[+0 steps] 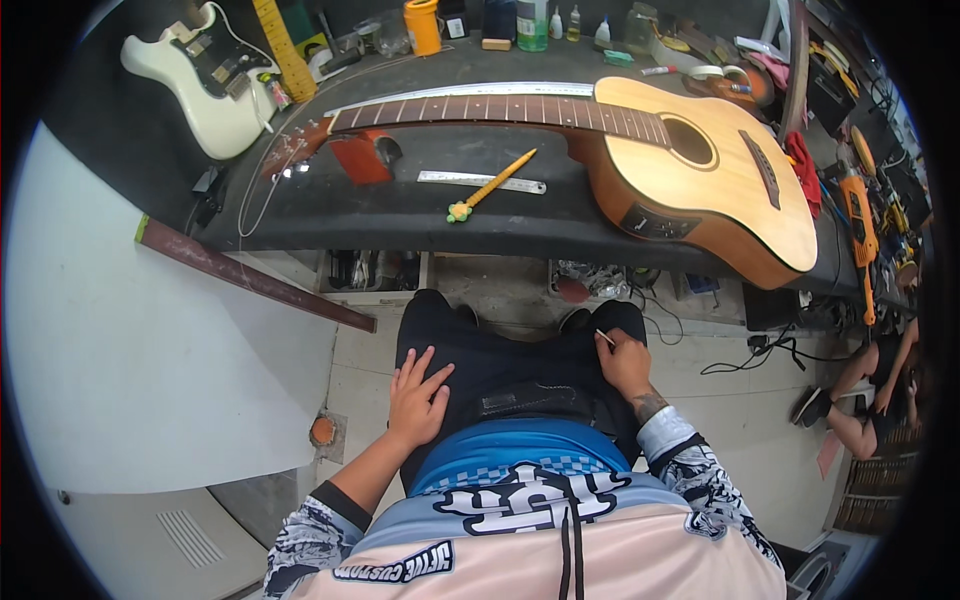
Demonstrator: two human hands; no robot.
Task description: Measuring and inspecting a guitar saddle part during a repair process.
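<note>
My left hand [416, 398] lies flat on my left thigh, fingers spread, holding nothing. Over my right thigh, my right hand [626, 364] is closed round a thin, pale stick [604, 338]; its tip pokes out and the rest is hidden in the fingers. In front of me an acoustic guitar [735, 180] without strings across its soundhole lies face up on the dark workbench [340, 225]. Its neck rests on a red-brown block [362, 158]. A steel ruler [440, 178] and a yellow pencil-like stick with a flower-shaped end [492, 184] lie on the bench, apart from both hands.
A white electric guitar body [195, 85] leans at the back left. Bottles and an orange container [424, 28] line the bench's back. An orange power tool [860, 235] hangs at the right, near another seated person [870, 390]. A cable [765, 345] trails on the floor.
</note>
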